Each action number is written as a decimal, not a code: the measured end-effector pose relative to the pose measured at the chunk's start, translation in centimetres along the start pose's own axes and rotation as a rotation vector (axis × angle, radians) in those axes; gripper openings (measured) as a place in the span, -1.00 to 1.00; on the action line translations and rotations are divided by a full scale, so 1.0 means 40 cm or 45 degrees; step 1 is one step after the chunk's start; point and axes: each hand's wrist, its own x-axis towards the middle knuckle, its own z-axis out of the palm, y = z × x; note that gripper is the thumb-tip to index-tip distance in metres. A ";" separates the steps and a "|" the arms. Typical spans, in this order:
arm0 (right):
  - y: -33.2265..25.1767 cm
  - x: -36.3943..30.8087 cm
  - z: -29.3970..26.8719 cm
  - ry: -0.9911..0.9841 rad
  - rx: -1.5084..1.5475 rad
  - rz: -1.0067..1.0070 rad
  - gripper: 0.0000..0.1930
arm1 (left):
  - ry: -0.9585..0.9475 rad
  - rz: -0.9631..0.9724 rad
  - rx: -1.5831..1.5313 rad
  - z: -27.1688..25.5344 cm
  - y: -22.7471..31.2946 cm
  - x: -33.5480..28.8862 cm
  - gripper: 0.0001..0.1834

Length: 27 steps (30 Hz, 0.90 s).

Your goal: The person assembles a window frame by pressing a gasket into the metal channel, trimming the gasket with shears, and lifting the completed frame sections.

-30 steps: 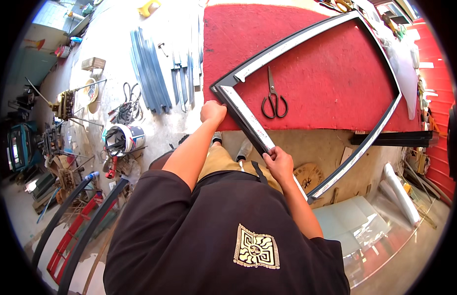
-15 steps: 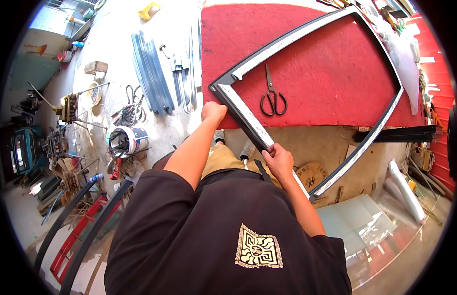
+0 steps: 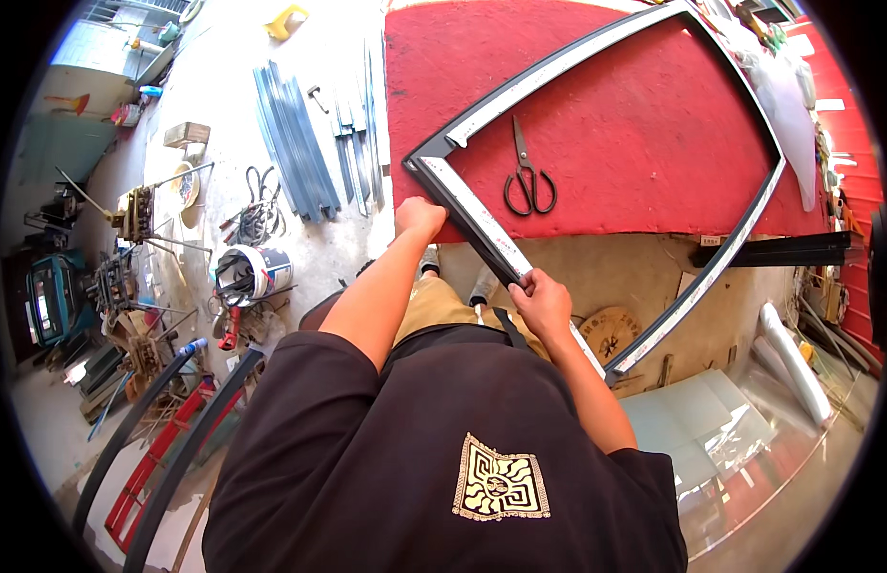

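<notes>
A rectangular window frame (image 3: 582, 57) with white faces and dark edges lies partly on a red-covered table (image 3: 644, 143), its near corner jutting past the table's front edge. My left hand (image 3: 422, 218) is closed at the frame's near-left side, below its left corner; its fingertips and anything in them are hidden. Farther along the same side, my right hand (image 3: 541, 298) grips the frame, thumb on top. Inside the frame's outline, black-handled scissors (image 3: 528, 181) rest on the red cover, blades pointing away from me.
Blue-grey metal profiles (image 3: 293, 143) and a small hammer (image 3: 316, 99) lie on the floor to the left. A white bucket (image 3: 254, 270) stands near coiled cable (image 3: 256, 210). Glass sheets (image 3: 696, 420) lie at lower right; dark bars (image 3: 782, 250) stick out beneath the table.
My view has shifted slightly, so the table and frame appear a little higher and further left. Both hands stay at the same side of the frame, my left hand moving slightly along it.
</notes>
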 end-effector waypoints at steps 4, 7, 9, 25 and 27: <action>0.001 0.003 0.000 -0.004 -0.013 0.018 -0.69 | -0.034 -0.001 0.015 0.011 -0.040 0.028 -0.56; 0.010 0.005 0.003 -0.021 0.013 0.022 -0.69 | -0.119 0.076 -0.231 0.047 -0.086 0.081 -0.62; 0.006 0.003 0.001 0.016 -0.011 -0.010 -0.69 | -0.158 0.012 -0.338 0.046 -0.091 0.096 -0.60; 0.017 0.002 0.012 -0.009 0.031 -0.005 -0.66 | -0.144 0.123 0.027 0.080 -0.099 0.065 -0.49; 0.024 0.012 0.005 -0.010 0.043 0.001 -0.66 | -0.028 0.117 0.059 0.077 -0.051 0.029 -0.55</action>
